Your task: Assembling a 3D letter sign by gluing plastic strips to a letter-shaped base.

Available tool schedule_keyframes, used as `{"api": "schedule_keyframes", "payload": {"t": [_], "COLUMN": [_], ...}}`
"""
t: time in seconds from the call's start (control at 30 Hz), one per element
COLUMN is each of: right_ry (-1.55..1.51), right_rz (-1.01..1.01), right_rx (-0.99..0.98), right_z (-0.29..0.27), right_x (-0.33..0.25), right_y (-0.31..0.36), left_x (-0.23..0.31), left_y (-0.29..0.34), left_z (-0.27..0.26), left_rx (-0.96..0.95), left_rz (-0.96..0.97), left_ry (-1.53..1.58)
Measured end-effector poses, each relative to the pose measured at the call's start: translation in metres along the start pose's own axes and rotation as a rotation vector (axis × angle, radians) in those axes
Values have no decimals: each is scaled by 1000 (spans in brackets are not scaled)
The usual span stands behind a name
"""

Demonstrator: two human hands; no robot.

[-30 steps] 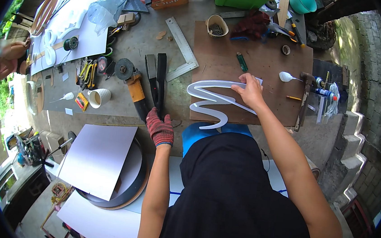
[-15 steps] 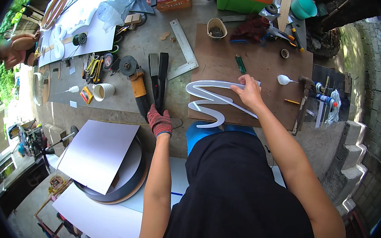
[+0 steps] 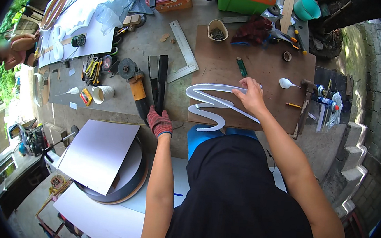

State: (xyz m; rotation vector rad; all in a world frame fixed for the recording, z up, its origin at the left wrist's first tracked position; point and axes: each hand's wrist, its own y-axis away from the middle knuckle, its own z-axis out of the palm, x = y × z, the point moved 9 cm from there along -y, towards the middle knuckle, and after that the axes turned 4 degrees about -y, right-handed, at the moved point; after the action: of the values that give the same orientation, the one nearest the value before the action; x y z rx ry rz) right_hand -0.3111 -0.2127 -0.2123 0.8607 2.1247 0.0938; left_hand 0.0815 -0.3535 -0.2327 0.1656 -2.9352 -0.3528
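Observation:
My right hand [image 3: 250, 96], bare, pinches the upper right part of a white curved, zigzag-shaped piece [image 3: 206, 115]. That piece lies over the near edge of a brown board [image 3: 271, 80], and its lower curl reaches past the edge. My left hand [image 3: 159, 123] wears a red knitted glove. Its fingers close round the near end of a black tool with two long flat arms [image 3: 161, 78]; the exact grip is partly hidden. Just left of that tool lies a yellow and black angle grinder [image 3: 138, 87] with a worn disc.
Around the board lie a metal square [image 3: 185, 50], a green lighter [image 3: 241, 66], a hammer [image 3: 304, 106], a pencil [image 3: 293, 105] and a white squeeze bottle [image 3: 287, 83]. Leftward stand a white cup [image 3: 103, 94] and pliers [image 3: 94, 70]. White sheets [image 3: 99, 152] rest at lower left. A person sits far left.
The view has shifted slightly. My right hand still pinches the white piece, and my left hand stays at the black tool's near end.

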Motion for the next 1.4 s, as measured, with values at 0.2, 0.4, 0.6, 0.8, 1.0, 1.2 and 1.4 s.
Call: {"api": "schedule_keyframes", "payload": {"t": [0.2, 0.4, 0.6, 0.8, 1.0, 1.2, 1.4], "right_ry": [8, -17, -51, -60, -21, 57, 273], "right_rz": [6, -35, -170, -392, -765, -951, -875], "right_rx": [8, 56, 175, 249, 189, -17, -8], "right_z": [-7, -18, -40, -69, -77, -89, -122], "right_x": [-4, -19, -44, -111, -205, -272, -246], "right_y": [1, 7, 17, 38, 93, 158, 176], "left_x": [1, -18, -17, 12, 61, 145, 218], "left_y": [-5, -6, -9, 36, 95, 154, 216], "left_z": [5, 28, 26, -79, -216, -283, -257], "left_rx": [-62, 15, -250, -364, -160, -14, -334], "left_rz": [-36, 37, 71, -33, 69, 635, 894], "left_ry": [26, -3, 501, 638, 671, 312, 403]}}
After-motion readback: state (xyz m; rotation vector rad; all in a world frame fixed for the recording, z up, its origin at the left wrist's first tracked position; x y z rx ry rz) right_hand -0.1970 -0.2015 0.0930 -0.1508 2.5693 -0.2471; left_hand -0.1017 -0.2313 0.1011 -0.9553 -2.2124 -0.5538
